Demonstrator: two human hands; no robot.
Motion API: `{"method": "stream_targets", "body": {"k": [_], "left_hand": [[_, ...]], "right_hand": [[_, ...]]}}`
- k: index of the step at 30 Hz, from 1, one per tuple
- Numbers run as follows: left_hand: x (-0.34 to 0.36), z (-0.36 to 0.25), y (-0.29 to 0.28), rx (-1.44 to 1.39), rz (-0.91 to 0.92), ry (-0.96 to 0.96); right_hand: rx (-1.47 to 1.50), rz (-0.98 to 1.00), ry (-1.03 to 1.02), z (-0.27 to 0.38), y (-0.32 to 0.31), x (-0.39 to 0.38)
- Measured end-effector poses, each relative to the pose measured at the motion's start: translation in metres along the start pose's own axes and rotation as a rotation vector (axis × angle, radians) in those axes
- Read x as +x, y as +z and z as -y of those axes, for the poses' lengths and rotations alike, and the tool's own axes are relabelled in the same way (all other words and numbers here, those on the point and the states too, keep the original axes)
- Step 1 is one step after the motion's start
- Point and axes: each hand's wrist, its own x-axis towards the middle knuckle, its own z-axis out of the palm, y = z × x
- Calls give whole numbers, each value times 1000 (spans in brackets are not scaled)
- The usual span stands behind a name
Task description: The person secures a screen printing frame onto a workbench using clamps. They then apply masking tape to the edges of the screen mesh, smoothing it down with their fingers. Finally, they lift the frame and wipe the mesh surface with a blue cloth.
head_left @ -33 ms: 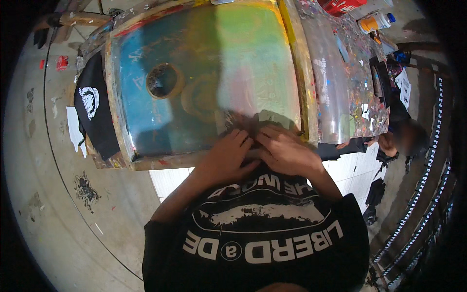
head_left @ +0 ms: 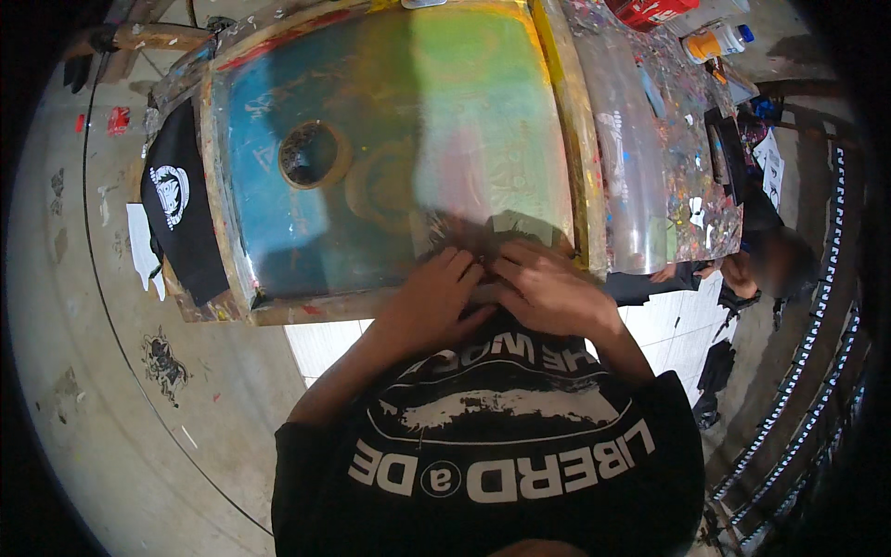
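Both hands meet over the front edge of a wooden-framed printing screen point(head_left: 501, 102), whose mesh is stained blue, green, yellow and pink. My left hand point(head_left: 436, 292) has its fingers bent inward, tips close to those of the other hand. My right hand point(head_left: 549, 288) is curled the same way, on the right. Whatever lies between the fingertips is too dark and small to make out. A brown tape roll point(head_left: 342, 158) rests on the mesh, farther off and to the left. Below the hands spreads my black T-shirt point(head_left: 501, 520) with white print.
Black cloth with a white print point(head_left: 190, 251) hangs left of the screen. On the right, a paint-spattered board point(head_left: 691, 158) carries clear plastic film point(head_left: 636, 186); a blue-capped bottle point(head_left: 715, 45) and a red box point(head_left: 650, 11) are beyond. Another person point(head_left: 742, 278) is at the right.
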Motion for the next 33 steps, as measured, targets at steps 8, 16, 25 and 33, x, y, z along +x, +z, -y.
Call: {"method": "stream_targets", "body": {"k": [8,16,25,33], "left_hand": [[-3,13,18,17,-137,33],[-7,29,53,307,-216,136],[-17,16,42,351,-244,-51],[-16,58,-67,457,-873,-321]], "right_hand": [[-174,-102,111,-12,2,-15],[-233,-108,81,-5,-6,-22],[-177,-447,-201,-1,-55,137],[-350,-181,-371,-14,-37,246]]}}
